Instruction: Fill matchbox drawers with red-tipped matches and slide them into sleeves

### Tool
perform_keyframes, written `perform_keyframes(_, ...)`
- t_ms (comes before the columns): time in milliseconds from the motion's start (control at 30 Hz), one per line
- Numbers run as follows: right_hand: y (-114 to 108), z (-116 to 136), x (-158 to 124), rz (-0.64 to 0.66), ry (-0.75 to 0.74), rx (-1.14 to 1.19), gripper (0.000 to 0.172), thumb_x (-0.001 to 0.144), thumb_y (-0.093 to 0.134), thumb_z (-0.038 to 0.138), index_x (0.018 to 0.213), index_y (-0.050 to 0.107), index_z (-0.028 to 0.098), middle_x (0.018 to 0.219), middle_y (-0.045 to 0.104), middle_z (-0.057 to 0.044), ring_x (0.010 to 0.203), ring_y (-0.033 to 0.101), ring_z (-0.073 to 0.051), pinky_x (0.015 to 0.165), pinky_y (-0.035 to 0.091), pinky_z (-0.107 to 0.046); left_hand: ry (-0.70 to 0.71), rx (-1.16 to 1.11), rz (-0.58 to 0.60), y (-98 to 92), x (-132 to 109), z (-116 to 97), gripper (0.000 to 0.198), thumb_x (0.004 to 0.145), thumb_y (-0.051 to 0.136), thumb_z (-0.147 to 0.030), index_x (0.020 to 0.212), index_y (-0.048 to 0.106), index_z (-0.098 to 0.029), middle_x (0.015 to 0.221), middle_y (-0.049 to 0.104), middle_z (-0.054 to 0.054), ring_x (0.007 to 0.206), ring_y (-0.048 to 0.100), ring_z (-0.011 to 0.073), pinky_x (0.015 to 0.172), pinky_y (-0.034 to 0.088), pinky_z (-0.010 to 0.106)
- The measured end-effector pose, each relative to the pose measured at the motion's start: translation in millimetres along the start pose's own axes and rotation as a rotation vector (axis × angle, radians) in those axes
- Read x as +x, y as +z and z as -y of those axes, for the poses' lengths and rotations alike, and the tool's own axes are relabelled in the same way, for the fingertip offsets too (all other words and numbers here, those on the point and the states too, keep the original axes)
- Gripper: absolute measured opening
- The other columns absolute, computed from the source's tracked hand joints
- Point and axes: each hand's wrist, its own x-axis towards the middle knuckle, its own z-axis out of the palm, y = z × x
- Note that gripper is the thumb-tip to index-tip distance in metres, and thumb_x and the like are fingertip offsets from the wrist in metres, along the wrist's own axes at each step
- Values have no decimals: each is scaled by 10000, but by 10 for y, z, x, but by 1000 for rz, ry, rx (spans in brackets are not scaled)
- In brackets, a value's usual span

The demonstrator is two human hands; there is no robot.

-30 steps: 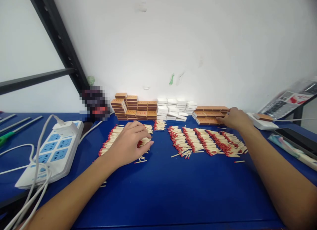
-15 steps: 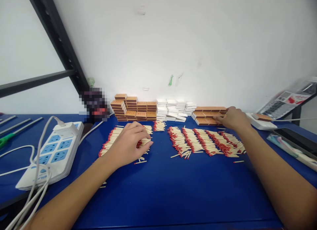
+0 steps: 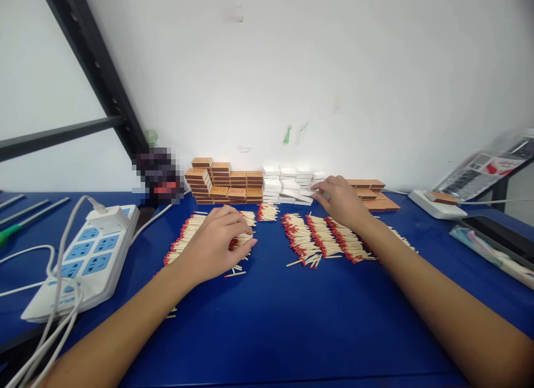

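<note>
Right hand (image 3: 346, 202)'s fingers are curving in at the right end of the white matchbox trays (image 3: 273, 187), thumb slightly apart, can't tell if they're pinching one. Left hand (image 3: 221, 240)'s fingers are arching loosely over red-tipped matchsticks (image 3: 188, 232), grip hidden. Brown matchboxes (image 3: 246, 179) are flanking the trays, all sitting on a blue tabletop (image 3: 292, 327).

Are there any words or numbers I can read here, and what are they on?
Nothing is clear enough to quote.
Brown matchboxes: printed characters on the tops, too small to read for sure.
Plastic packet: red-and-white printing, too blurred to read.
Power strip: a blue mark near its close end, too blurred to read.
</note>
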Motion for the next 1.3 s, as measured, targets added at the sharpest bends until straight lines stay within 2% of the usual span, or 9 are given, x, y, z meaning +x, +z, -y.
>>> perform_keyframes(233, 4, -64, 28, 16, 29, 44, 231, 1024, 574, 330, 950, 766, 226, 980, 698, -156, 1037, 585, -366, 948, 506, -535, 5, -6, -3, 4, 0, 1, 123, 1041, 680, -305, 983, 752, -225, 976, 778, 43, 1055, 655, 258, 981, 489, 455)
perform_keyframes(467, -279, 77, -2, 39, -5, 56, 228, 1025, 575, 331, 940, 754, 218, 962, 686, -141, 1005, 601, -344, 920, 510, -517, 7, 0, 3, 3, -4, 5, 121, 1046, 681, -303, 978, 742, -225, 971, 775, 40, 1048, 649, 258, 979, 488, 452)
perform_keyframes(633, -430, 561, -101, 206, -34, 155, 201, 1042, 594, 331, 925, 719, 226, 929, 690, -98, 908, 639, -284, 809, 493, -412, 20, 0, -7, 16, -2, -1, 114, 1052, 680, -313, 1015, 740, -222, 989, 784, 48, 1059, 651, 263, 982, 502, 456)
perform_keyframes(733, -411, 967, -212, 290, -148, 243, 168, 1046, 603, 273, 933, 713, 214, 985, 697, -100, 930, 638, -263, 819, 496, -391, 15, 3, -24, 16, 4, -15, 124, 1049, 689, -335, 1064, 740, -224, 1049, 792, 60, 1092, 660, 270, 992, 514, 468)
perform_keyframes(900, -415, 1399, -369, 412, -268, 254, 165, 1071, 566, 171, 975, 698, 198, 1040, 681, -92, 976, 634, -249, 813, 481, -371, -2, -3, -21, 5, -2, -88, 283, 951, 811, -438, 1144, 758, -239, 1188, 768, 92, 1200, 642, 314, 1085, 518, 528)
perform_keyframes(1000, -470, 1467, -400, 457, -273, 265, 153, 1079, 581, 187, 989, 703, 208, 1038, 674, -77, 962, 632, -240, 813, 472, -366, -20, 17, 38, 10, -20, -138, 427, 911, 839, -522, 1222, 770, -237, 1401, 688, 138, 1366, 570, 370, 1189, 470, 606)
perform_keyframes(1067, -499, 1477, -408, 465, -280, 272, 168, 1084, 575, 189, 978, 703, 210, 1020, 670, -75, 965, 629, -242, 808, 467, -363, -27, 32, 94, 22, -30, -158, 415, 919, 830, -535, 1205, 784, -237, 1497, 631, 147, 1451, 511, 391, 1220, 449, 632)
perform_keyframes(1167, -527, 1463, -413, 469, -282, 284, 195, 1086, 558, 196, 962, 707, 217, 998, 663, -75, 978, 624, -250, 800, 463, -361, -16, 26, 118, 46, -32, -166, 271, 947, 812, -460, 1113, 800, -245, 1492, 638, 130, 1463, 504, 381, 1236, 447, 624)
perform_keyframes(1300, -574, 1356, -395, 468, -181, 356, 95, 1067, 612, 274, 1071, 701, 243, 1073, 696, -70, 949, 634, -234, 795, 473, -357, -11, -1, 61, 66, -21, -149, 223, 959, 794, -370, 1142, 782, -245, 1421, 683, 125, 1406, 548, 359, 1208, 471, 611)
